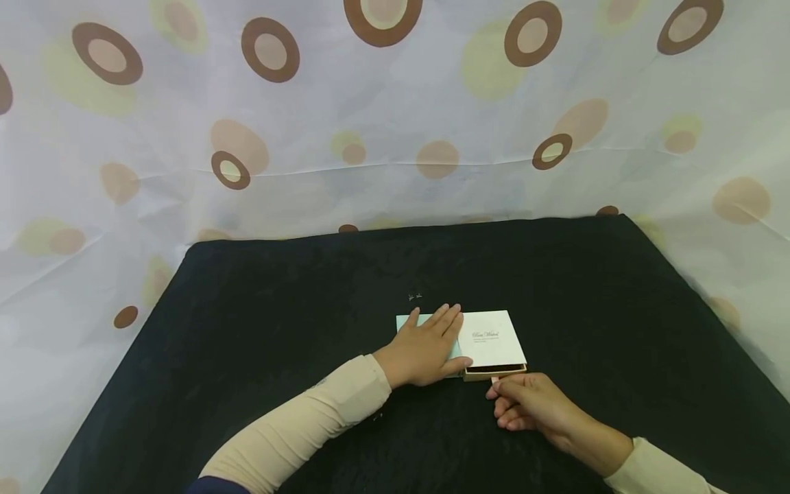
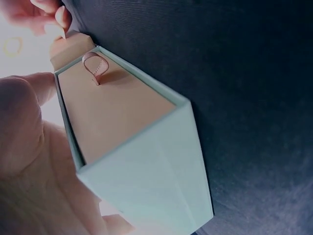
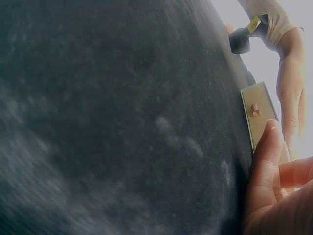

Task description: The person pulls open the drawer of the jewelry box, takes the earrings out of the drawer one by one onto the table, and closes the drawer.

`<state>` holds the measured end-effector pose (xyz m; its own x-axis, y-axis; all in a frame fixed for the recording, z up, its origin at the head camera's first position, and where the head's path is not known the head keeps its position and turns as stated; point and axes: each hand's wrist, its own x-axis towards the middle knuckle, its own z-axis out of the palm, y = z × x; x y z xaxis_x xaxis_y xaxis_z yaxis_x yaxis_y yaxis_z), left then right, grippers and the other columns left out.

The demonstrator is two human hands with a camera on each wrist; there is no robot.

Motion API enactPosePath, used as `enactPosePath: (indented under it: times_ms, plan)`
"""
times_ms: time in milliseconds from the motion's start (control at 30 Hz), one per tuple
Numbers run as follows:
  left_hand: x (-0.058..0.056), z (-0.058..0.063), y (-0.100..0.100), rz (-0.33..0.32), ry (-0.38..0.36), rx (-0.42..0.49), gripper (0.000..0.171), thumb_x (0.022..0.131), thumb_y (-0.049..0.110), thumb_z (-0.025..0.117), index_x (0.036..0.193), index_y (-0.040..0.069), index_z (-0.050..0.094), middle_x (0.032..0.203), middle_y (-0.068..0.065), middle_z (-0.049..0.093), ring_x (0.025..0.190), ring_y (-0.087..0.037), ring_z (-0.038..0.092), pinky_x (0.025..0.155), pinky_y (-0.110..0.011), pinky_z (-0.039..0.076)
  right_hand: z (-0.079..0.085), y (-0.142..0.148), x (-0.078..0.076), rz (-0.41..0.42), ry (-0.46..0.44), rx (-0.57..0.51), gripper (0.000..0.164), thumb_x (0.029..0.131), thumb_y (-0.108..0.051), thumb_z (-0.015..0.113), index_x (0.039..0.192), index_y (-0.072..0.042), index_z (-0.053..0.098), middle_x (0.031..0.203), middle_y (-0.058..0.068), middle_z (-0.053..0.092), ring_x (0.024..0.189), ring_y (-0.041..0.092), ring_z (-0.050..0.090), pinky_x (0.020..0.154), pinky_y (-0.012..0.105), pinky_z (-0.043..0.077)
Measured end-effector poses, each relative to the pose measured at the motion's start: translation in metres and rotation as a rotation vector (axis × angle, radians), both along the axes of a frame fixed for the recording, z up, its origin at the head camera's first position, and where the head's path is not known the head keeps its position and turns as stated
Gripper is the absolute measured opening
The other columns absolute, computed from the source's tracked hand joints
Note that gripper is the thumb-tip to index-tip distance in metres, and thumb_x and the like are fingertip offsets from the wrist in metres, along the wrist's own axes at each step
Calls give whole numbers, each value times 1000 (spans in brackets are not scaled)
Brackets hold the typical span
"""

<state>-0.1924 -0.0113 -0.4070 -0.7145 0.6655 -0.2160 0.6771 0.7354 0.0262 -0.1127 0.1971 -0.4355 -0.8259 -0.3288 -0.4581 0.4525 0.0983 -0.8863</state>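
On the black surface (image 1: 278, 295), I'm seeing a mint-and-white box (image 1: 492, 346) lying flat; left hand (image 1: 422, 350) is resting on its mint part, fingers wide; right hand (image 1: 531, 405) is pinching a pale tab (image 1: 495, 380) at the tan drawer (image 2: 72, 51) poking out its near side.

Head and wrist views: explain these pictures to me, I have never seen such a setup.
There is no machine here, just a person's two bare hands. The wide picture comes from a camera on the head, looking forward and down; the other two come from cameras on the left and right wrists. On a dark cloth lie a pale green box and a white, lettered panel. The left hand rests spread on the box. The right hand pinches a small pale tab at the near side. The left wrist view also shows a pinkish loop on the box's tan face.
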Motion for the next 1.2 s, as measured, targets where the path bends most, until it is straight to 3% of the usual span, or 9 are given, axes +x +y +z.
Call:
enactPosePath:
  times_ms: [1200]
  plan:
    - [2,2,0,-11,14,-17,76,99,60,24,155,12,11,162,-2,5,148,-17,7,115,-53,17,-1,3,27,14,8,-28,22,96,-14,48,97,1,65,70,-3,65,60,4,64,57,19,53]
